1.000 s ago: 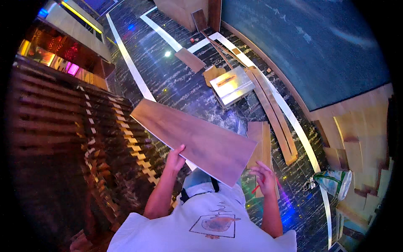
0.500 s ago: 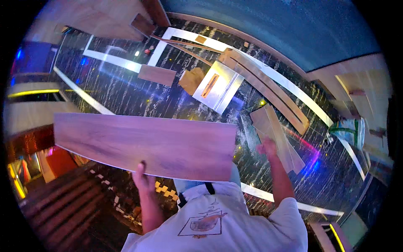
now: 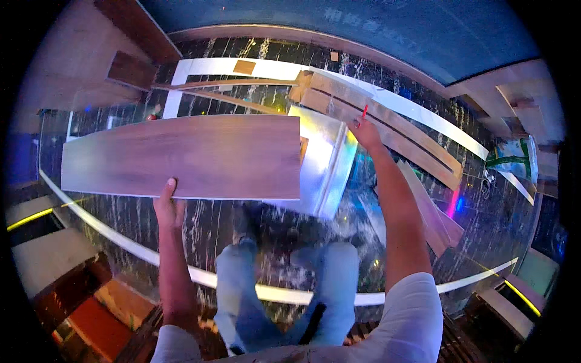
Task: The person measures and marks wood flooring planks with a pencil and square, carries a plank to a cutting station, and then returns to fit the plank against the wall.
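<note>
The near edge of a wood-grain plank (image 3: pixel 187 154) is pinched by the left hand (image 3: pixel 169 206), left of the metal bench (image 3: pixel 327 166), with the thumb laid on top. A slim red stick (image 3: pixel 365 111) is gripped in the right hand (image 3: pixel 365 133), its fingers curled in at the bench's right edge; whether the bench is touched cannot be told. The plank is held away from the right hand, and the bench's left part is covered by it in this view. The left fingers are hidden underneath; an orange item (image 3: pixel 304 145) on the bench is mostly concealed.
</note>
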Demonstrator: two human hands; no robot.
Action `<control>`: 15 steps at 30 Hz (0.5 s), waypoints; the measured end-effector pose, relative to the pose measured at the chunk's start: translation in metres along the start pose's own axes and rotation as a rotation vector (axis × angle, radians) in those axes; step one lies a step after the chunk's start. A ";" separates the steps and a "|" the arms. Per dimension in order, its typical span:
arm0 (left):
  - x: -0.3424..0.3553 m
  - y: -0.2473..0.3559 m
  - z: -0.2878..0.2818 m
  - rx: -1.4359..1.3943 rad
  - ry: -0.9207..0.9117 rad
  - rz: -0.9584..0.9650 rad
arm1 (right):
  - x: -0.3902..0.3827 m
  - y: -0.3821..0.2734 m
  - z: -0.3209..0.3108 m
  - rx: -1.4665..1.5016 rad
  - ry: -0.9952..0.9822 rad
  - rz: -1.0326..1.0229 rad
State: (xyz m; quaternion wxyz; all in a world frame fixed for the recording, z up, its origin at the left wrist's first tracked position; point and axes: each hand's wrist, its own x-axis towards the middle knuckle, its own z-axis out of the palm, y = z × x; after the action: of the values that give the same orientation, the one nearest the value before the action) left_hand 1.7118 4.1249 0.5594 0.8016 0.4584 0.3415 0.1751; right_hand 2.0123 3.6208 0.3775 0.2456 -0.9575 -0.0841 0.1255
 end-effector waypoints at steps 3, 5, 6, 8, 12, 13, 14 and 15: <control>0.085 -0.085 0.007 -0.053 -0.065 -0.056 | 0.073 0.064 0.036 -0.129 -0.030 0.178; 0.133 -0.127 -0.005 -0.055 -0.103 -0.061 | 0.095 0.069 0.063 -0.153 -0.264 0.270; 0.156 -0.138 -0.018 -0.037 -0.124 -0.042 | 0.104 0.050 0.077 -0.146 -0.400 0.294; 0.188 -0.149 -0.035 -0.010 -0.144 0.017 | 0.095 -0.001 0.089 -0.017 -0.469 0.245; 0.243 -0.216 -0.006 -0.147 -0.320 0.018 | 0.101 0.047 0.079 -0.055 -0.482 0.324; 0.257 -0.223 -0.019 -0.164 -0.358 0.021 | 0.103 0.033 0.098 -0.049 -0.422 0.366; 0.262 -0.223 -0.022 -0.168 -0.361 0.029 | 0.107 0.020 0.107 -0.047 -0.353 0.400; 0.251 -0.259 0.032 -0.286 -0.443 -0.045 | 0.113 0.105 0.064 -0.356 -0.091 0.183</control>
State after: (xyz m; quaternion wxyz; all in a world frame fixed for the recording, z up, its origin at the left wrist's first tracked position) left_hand 1.9026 4.1200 0.2521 0.9171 0.3601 0.1394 0.0991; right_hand 2.1132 3.5835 0.2490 0.0560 -0.9828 -0.0285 0.1737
